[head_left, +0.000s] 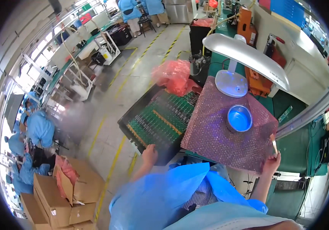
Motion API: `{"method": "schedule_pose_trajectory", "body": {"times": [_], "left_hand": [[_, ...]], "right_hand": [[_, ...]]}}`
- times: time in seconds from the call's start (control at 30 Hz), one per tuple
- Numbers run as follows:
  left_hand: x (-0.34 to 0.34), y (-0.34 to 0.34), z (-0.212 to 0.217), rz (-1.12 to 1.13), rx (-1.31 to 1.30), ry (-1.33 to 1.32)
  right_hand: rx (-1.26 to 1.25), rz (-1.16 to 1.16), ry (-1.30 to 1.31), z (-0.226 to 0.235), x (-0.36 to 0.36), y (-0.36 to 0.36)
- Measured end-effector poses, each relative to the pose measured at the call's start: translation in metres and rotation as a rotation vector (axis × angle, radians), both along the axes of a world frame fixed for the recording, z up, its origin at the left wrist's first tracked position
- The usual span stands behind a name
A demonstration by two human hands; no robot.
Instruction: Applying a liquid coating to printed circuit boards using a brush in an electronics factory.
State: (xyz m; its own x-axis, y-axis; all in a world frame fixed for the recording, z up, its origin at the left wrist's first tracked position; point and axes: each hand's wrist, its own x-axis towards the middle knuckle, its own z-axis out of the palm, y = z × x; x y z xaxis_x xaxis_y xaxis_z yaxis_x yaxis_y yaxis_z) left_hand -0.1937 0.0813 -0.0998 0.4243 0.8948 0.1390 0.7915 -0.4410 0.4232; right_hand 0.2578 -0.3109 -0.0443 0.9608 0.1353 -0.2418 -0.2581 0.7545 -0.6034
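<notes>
At the near edge of the green surface (287, 100), head view: left hand (149, 153), grip curled on the black tray of green circuit boards (157, 119). Right hand (272, 163), grip pinched on the near right corner of the pink bubble-wrap sheet (222, 134). Sheet lies left and forward of that hand, carrying a blue bowl (239, 118) and lamp base (231, 83).

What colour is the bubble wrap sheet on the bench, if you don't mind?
Pink, best seen in the head view: bubble wrap.
</notes>
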Motion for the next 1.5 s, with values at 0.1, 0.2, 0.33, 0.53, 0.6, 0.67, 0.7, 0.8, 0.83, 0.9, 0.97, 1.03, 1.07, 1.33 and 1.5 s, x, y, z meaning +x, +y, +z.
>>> {"method": "schedule_pose_trajectory", "body": {"times": [0.1, 0.2, 0.33, 0.53, 0.6, 0.67, 0.7, 0.8, 0.83, 0.9, 0.97, 1.03, 1.07, 1.33, 1.5], "left_hand": [[-0.001, 0.001, -0.001, 0.000, 0.010, 0.000], [-0.002, 0.001, -0.003, -0.017, 0.022, -0.008], [-0.002, 0.002, -0.007, -0.004, -0.010, -0.020], [-0.002, 0.003, -0.012, 0.052, -0.032, -0.033], [-0.002, 0.003, -0.013, 0.047, -0.004, -0.013], [-0.002, 0.003, -0.013, 0.051, 0.005, -0.008], [-0.002, 0.003, -0.013, 0.049, 0.010, -0.016], [-0.001, 0.002, -0.012, 0.044, 0.011, -0.045], [-0.001, 0.002, -0.011, 0.047, 0.000, -0.043], [0.000, 0.001, -0.009, 0.043, -0.019, -0.035], [0.000, 0.001, -0.009, 0.043, -0.034, -0.019], [0.000, 0.002, -0.009, 0.033, -0.023, -0.010], [0.000, 0.002, -0.009, 0.035, -0.030, -0.007], [-0.002, 0.004, -0.015, 0.023, -0.041, 0.012], [0.000, 0.002, -0.011, 0.015, -0.027, -0.007]], "right_hand": [[-0.452, 0.020, -0.269, -0.014, 0.011, -0.024], [-0.496, -0.006, -0.240, -0.026, 0.019, -0.041], [-0.582, -0.081, -0.218, -0.034, 0.026, -0.059], [-0.362, -0.222, -0.144, -0.035, 0.027, -0.073], [-0.425, -0.211, -0.128, -0.036, 0.027, -0.072], [-0.441, -0.152, -0.169, -0.040, 0.028, -0.070], [-0.549, -0.118, -0.225, -0.041, 0.029, -0.070], [-0.623, -0.072, -0.231, -0.046, 0.031, -0.068], [-0.544, -0.054, -0.185, -0.047, 0.031, -0.069], [-0.509, -0.037, -0.238, -0.047, 0.031, -0.073], [-0.349, -0.036, -0.175, -0.043, 0.028, -0.080], [-0.381, -0.114, -0.101, -0.036, 0.024, -0.091], [-0.499, -0.135, -0.131, -0.032, 0.022, -0.097], [-0.563, -0.155, -0.150, -0.015, 0.009, -0.115], [-0.460, -0.283, -0.097, -0.010, 0.004, -0.123]]}}
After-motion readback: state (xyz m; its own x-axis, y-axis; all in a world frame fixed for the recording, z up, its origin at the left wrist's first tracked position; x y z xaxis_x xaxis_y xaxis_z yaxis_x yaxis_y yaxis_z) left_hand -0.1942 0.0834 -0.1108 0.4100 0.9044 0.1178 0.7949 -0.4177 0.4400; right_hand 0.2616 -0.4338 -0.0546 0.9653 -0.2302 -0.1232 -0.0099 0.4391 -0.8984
